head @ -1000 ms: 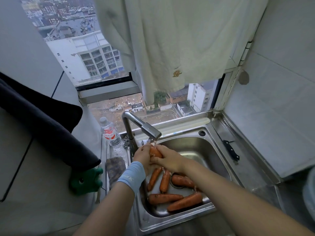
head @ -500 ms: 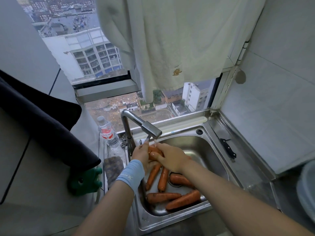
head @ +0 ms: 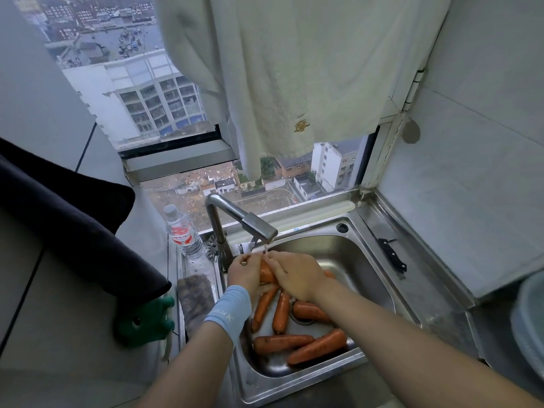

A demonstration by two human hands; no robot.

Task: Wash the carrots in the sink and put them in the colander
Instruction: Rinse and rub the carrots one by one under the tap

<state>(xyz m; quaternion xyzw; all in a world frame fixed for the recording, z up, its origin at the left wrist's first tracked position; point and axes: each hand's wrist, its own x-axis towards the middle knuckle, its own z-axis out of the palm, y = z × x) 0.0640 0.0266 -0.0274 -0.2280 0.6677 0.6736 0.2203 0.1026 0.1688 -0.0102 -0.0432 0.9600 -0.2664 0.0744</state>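
Both hands meet under the spout of the faucet (head: 250, 223), where a thin stream of water (head: 265, 248) falls: the left hand (head: 245, 270), with a pale blue wristband (head: 228, 312), and the right hand (head: 297, 275) each curl their fingers (head: 276, 260) round one carrot (head: 266, 272), holding it between them above the sink (head: 368, 260). Five more carrots (head: 282, 343) lie loose on the bottom of the basin below the hands. A water bottle (head: 184, 231) stands just left of the faucet, and a black-handled knife (head: 393, 256) lies on the steel desk (head: 435, 290) to the right of the sink.
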